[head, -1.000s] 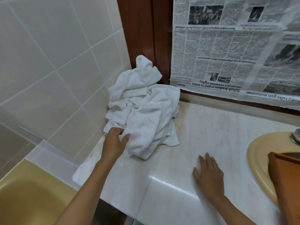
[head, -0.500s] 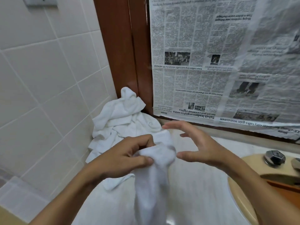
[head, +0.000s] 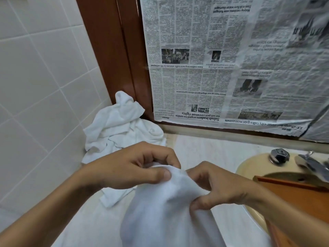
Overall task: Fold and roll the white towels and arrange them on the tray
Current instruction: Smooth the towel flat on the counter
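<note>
Pinching its top edge, my left hand and right hand hold one white towel hanging below them; the towel pile lies beyond, the tray to their right.

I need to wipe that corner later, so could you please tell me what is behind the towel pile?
A brown wooden frame stands behind the towel pile, with a tiled wall at its left. Where they meet the counter is covered.
</note>
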Demonstrator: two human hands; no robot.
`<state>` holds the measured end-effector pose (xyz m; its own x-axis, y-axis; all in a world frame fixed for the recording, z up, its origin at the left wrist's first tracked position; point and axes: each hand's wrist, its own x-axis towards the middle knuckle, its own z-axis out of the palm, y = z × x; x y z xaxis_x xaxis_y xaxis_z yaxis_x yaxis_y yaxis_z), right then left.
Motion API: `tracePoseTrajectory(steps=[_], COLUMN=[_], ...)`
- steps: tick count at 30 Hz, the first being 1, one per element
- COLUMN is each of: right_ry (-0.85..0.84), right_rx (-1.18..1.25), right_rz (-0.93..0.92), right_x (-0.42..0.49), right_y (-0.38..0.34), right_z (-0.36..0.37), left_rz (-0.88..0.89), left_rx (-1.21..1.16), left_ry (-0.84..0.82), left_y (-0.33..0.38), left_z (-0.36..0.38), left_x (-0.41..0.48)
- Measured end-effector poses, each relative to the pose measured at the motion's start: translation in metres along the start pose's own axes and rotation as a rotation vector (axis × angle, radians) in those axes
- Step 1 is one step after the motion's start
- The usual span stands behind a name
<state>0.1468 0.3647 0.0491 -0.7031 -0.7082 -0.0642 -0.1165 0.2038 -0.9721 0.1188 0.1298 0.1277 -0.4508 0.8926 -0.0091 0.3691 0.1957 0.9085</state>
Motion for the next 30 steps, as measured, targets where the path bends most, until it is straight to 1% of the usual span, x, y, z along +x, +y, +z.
tracePoseTrajectory(steps=[2, 4, 6, 8, 13, 16, 18, 20, 22, 23, 25, 27, 28, 30], right_ry=[0.094, 0.173, 0.207, 0.181, 0.093, 0.022, -0.008, -0.046, -0.088, -0.088, -0.070, 0.011, 0.095, 0.332], right_rx=[0.062, 0.075, 0.031, -0.030, -0.046, -0.097, -0.133, -0.203, -0.273, -0.258, -0.113, 0.119, 0.257, 0.510], right_rz=[-0.007, 0.000, 0.016, 0.051, 0.202, 0.339, 0.443, 0.566, 0.641, 0.640, 0.600, 0.535, 0.495, 0.437], right_x=[-0.007, -0.014, -0.020, -0.024, -0.031, -0.033, -0.035, -0.036, -0.036, -0.035, -0.031, -0.028, -0.027, -0.022], right_y=[0.008, 0.012, 0.013, 0.015, 0.024, 0.030, 0.036, 0.044, 0.049, 0.049, 0.049, 0.048, 0.050, 0.064], right_z=[-0.003, -0.005, -0.005, -0.004, -0.001, -0.003, -0.005, -0.004, 0.000, 0.002, 0.006, 0.007, 0.007, 0.008], left_rz=[-0.030, -0.095, -0.147, -0.164, -0.120, -0.129, -0.218, -0.342, -0.446, -0.473, -0.455, -0.412, -0.411, -0.355], left_rx=[0.144, 0.293, 0.355, 0.383, 0.394, 0.403, 0.460, 0.581, 0.714, 0.821, 1.063, 1.208, 1.242, 1.256], left_ry=[0.139, 0.237, 0.265, 0.263, 0.197, 0.133, 0.018, -0.082, -0.079, -0.051, 0.059, 0.269, 0.379, 0.557], left_y=[-0.011, -0.024, -0.035, -0.045, -0.053, -0.049, -0.043, -0.035, -0.025, -0.020, -0.013, -0.013, -0.015, -0.036], left_z=[-0.004, -0.005, 0.001, 0.009, 0.013, 0.004, -0.012, -0.035, -0.059, -0.071, -0.088, -0.094, -0.089, -0.066], left_x=[-0.004, -0.009, -0.011, -0.011, -0.011, -0.015, -0.018, -0.017, -0.004, 0.008, 0.040, 0.083, 0.106, 0.152])
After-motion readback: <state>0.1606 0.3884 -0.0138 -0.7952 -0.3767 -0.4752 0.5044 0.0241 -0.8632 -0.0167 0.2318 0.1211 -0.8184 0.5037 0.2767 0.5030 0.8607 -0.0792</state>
